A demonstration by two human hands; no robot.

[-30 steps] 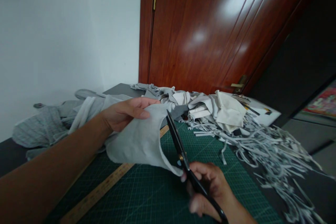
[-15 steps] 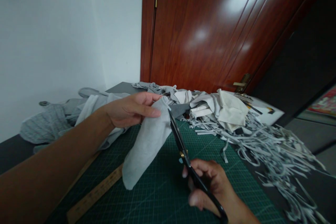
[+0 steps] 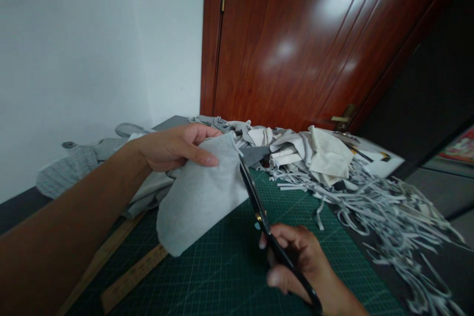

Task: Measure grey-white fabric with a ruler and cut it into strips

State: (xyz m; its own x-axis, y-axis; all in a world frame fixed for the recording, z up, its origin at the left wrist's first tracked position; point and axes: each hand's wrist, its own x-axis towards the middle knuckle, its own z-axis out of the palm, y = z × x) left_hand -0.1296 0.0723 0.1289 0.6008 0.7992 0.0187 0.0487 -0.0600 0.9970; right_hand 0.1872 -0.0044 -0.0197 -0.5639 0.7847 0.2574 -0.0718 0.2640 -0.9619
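A light grey piece of fabric (image 3: 202, 197) hangs from my left hand (image 3: 181, 147), pinched near its top between thumb and fingers. My right hand (image 3: 299, 256) is wrapped round the handles of black scissors (image 3: 264, 222), whose blades point up and to the left. The blade tips touch the fabric's upper right edge, and the blades look nearly closed. Below both hands lies a green cutting mat (image 3: 218, 281) with a printed grid.
Wooden rulers (image 3: 133, 276) lie at the mat's lower left. Crumpled grey garments (image 3: 74, 170) are at the left. Folded cream cloth (image 3: 329, 155) and a heap of cut fabric strips (image 3: 388, 217) lie at the right. Behind stands a reddish wooden door (image 3: 274, 44).
My left hand has shifted slightly left, and the fabric is spread wider, its lower end further left. The scissors have barely moved.
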